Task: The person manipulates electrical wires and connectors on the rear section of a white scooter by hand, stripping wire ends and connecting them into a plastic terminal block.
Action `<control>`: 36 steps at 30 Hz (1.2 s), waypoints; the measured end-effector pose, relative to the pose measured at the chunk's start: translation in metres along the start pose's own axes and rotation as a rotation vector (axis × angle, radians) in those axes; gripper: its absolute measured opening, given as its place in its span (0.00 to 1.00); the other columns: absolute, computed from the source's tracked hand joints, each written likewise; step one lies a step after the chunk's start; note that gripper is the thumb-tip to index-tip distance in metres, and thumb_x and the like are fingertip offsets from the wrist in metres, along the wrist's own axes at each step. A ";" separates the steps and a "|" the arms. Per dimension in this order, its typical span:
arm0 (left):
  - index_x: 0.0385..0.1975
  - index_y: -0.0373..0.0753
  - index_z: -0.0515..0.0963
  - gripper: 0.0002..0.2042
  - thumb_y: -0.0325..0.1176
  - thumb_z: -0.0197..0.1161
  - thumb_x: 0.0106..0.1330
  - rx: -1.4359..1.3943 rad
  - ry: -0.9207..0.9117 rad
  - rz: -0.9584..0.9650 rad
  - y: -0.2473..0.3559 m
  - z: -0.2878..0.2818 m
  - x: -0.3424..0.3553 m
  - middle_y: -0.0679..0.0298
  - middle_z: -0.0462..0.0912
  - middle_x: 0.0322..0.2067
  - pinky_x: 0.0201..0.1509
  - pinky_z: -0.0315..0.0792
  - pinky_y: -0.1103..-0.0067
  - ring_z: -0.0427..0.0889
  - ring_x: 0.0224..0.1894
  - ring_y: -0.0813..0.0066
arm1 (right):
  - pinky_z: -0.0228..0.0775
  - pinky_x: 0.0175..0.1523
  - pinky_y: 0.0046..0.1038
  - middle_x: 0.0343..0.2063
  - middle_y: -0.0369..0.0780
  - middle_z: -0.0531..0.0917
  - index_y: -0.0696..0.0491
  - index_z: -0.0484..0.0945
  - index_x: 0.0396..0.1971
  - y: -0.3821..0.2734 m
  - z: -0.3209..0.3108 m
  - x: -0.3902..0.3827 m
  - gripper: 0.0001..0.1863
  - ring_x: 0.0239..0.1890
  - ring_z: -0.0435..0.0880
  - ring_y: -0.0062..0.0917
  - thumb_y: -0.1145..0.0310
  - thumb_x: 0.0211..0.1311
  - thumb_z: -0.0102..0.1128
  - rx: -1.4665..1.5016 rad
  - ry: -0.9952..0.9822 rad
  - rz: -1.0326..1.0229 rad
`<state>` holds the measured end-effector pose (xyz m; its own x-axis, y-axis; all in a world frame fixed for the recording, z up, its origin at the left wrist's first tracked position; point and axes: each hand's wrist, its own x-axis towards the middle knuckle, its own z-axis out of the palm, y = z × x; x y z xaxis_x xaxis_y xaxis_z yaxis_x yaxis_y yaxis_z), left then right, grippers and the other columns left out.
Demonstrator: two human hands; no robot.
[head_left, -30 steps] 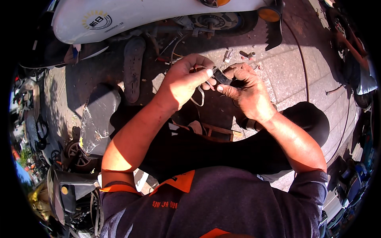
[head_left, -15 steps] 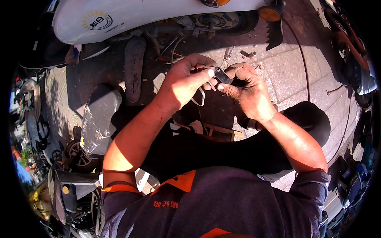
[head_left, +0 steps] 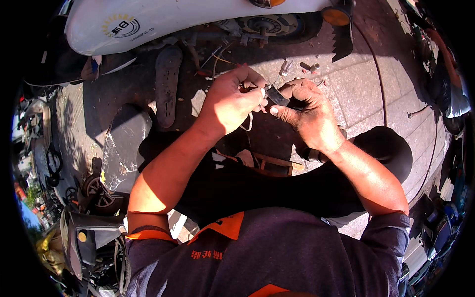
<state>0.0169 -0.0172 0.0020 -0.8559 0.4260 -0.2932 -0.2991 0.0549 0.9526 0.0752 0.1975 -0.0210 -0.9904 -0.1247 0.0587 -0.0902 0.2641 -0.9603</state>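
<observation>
My left hand [head_left: 230, 101] is closed in a pinch on thin wires, and a pale wire [head_left: 249, 122] loops down below its fingers. Facing it, my right hand [head_left: 314, 114] grips a small black curved piece that looks like a roll of black tape [head_left: 278, 96], between thumb and fingers. The roll sits right beside the left fingertips. Fingers hide most of the wires and where they meet the tape. Both hands are raised in front of my knees, over the shaded paving.
A white scooter body [head_left: 163, 20] lies across the far side, its wheel [head_left: 269, 27] below it. A dark long cover [head_left: 168, 86] and a worn seat [head_left: 126, 143] are at left. Small metal cylinders [head_left: 285, 68] lie beyond my hands. A hose [head_left: 378, 74] crosses the paving at right.
The tape roll has tilted slightly and shows more of its black side. My left fingers have shifted a little, and the pale wire loop has drawn in. My arms stay put.
</observation>
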 end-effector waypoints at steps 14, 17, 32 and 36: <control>0.53 0.31 0.81 0.15 0.24 0.68 0.67 0.554 0.007 0.112 0.012 0.004 -0.004 0.59 0.86 0.41 0.44 0.82 0.73 0.88 0.40 0.69 | 0.71 0.64 0.29 0.50 0.39 0.80 0.53 0.85 0.59 -0.026 -0.021 -0.001 0.24 0.53 0.80 0.29 0.75 0.62 0.77 -0.066 -0.076 -0.251; 0.59 0.28 0.80 0.17 0.25 0.63 0.72 0.275 -0.096 -0.082 0.018 0.003 -0.003 0.59 0.87 0.44 0.49 0.85 0.74 0.87 0.43 0.72 | 0.73 0.64 0.36 0.51 0.42 0.83 0.53 0.85 0.54 -0.029 -0.021 0.003 0.22 0.55 0.82 0.39 0.77 0.58 0.77 -0.334 0.033 -0.342; 0.45 0.32 0.82 0.07 0.24 0.58 0.75 0.577 -0.042 0.125 0.005 0.016 -0.001 0.65 0.83 0.34 0.41 0.78 0.78 0.80 0.34 0.80 | 0.72 0.54 0.43 0.33 0.42 0.84 0.55 0.83 0.40 -0.010 -0.013 0.009 0.11 0.42 0.82 0.42 0.65 0.65 0.74 -0.531 0.181 -0.387; 0.39 0.32 0.80 0.03 0.23 0.59 0.74 0.667 0.034 0.194 -0.009 0.016 0.003 0.66 0.81 0.31 0.38 0.75 0.78 0.79 0.33 0.81 | 0.71 0.54 0.43 0.33 0.42 0.84 0.54 0.83 0.38 -0.005 -0.014 0.012 0.11 0.42 0.82 0.41 0.64 0.64 0.74 -0.583 0.187 -0.393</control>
<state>0.0240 -0.0022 -0.0062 -0.8834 0.4567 -0.1047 0.1746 0.5282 0.8310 0.0621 0.2077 -0.0119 -0.8701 -0.1635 0.4650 -0.4322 0.7064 -0.5605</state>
